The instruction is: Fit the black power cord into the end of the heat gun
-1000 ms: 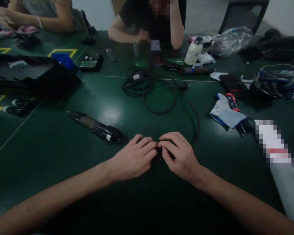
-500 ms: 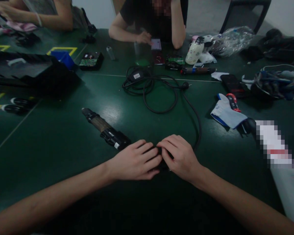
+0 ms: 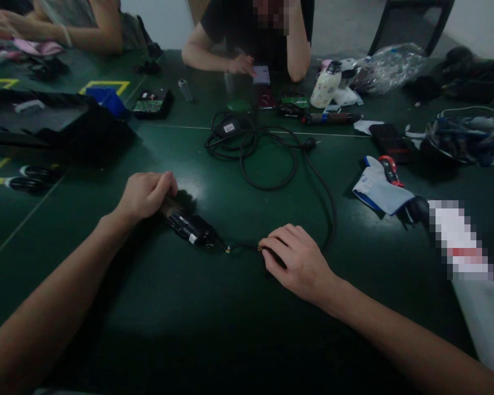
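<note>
My left hand (image 3: 146, 195) is closed around the upper-left end of a dark cylindrical tool (image 3: 187, 226) lying at a slant on the green table. From the tool's lower end a thin dark wire (image 3: 243, 245) with a small yellowish spot runs right to my right hand (image 3: 294, 260). Thumb and fingers of that hand pinch the wire's end; what lies beneath the palm is hidden. A thick black cable (image 3: 333, 206) curves down behind my right hand from a loose coil with a plug (image 3: 309, 144).
A black tray (image 3: 37, 123) and a blue box (image 3: 106, 100) stand at left. Circuit boards, a cylinder and a patterned bottle (image 3: 326, 85) are farther back. White-blue gloves (image 3: 381, 189) lie at right. Two people sit across the table (image 3: 168, 329).
My left hand has moved up and left, away from my right hand, and has taken hold of the tool's far end. The thin wire between tool and right hand now shows.
</note>
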{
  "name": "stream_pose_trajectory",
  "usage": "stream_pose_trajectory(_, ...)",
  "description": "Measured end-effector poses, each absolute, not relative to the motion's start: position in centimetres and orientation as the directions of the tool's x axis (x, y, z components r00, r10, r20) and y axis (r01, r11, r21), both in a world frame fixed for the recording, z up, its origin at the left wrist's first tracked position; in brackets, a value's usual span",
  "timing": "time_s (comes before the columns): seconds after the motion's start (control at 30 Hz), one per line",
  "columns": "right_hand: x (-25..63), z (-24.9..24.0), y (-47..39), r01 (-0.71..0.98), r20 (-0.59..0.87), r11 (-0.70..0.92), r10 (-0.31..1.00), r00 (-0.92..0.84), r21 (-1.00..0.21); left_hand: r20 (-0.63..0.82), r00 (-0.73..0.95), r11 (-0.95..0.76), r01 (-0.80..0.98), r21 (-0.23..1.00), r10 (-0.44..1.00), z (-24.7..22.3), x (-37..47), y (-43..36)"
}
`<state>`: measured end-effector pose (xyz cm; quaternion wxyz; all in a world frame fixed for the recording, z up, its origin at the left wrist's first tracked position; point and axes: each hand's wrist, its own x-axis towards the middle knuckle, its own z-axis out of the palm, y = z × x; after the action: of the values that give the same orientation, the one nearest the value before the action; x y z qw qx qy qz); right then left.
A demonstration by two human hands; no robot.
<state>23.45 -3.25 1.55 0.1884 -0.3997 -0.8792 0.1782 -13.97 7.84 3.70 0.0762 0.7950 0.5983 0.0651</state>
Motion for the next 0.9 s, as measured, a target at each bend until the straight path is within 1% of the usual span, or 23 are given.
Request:
stream_pose_trajectory(0.17,23.2,1.8,-3.7,0.694,0.196,0.606,0.790,-0.580,-0.389,0.063,0.233,-0.241,0.942,0.234,0.970,2.1,-14.5,8.0)
stream_pose_trajectory(0.3,23.3,1.9,-3.8,0.696,0.185,0.641,0.764,-0.618,-0.322,0.088,0.154,-0.171,0.955,0.241,0.984,2.0,-14.1,7.8)
stream_pose_trajectory(0.5,23.2,2.1,-3.8,0.690,0.197,0.657,0.752,-0.630,-0.302,0.078,0.076,-0.090,0.975,0.205,0.994,2.6,-13.1,7.4)
stream_pose_trajectory(0.73,22.9,2.3,-4.0,0.720,0.184,0.628,0.777,-0.602,-0.297,0.009,0.158,-0.157,0.979,0.132,0.987,3.8,-11.3,6.4)
stream_pose_trajectory(0.9,23.0,2.0,-4.0,0.712,0.198,0.638,0.769,-0.608,-0.294,-0.022,0.324,-0.320,0.941,0.107,0.946,3.9,-8.6,5.3)
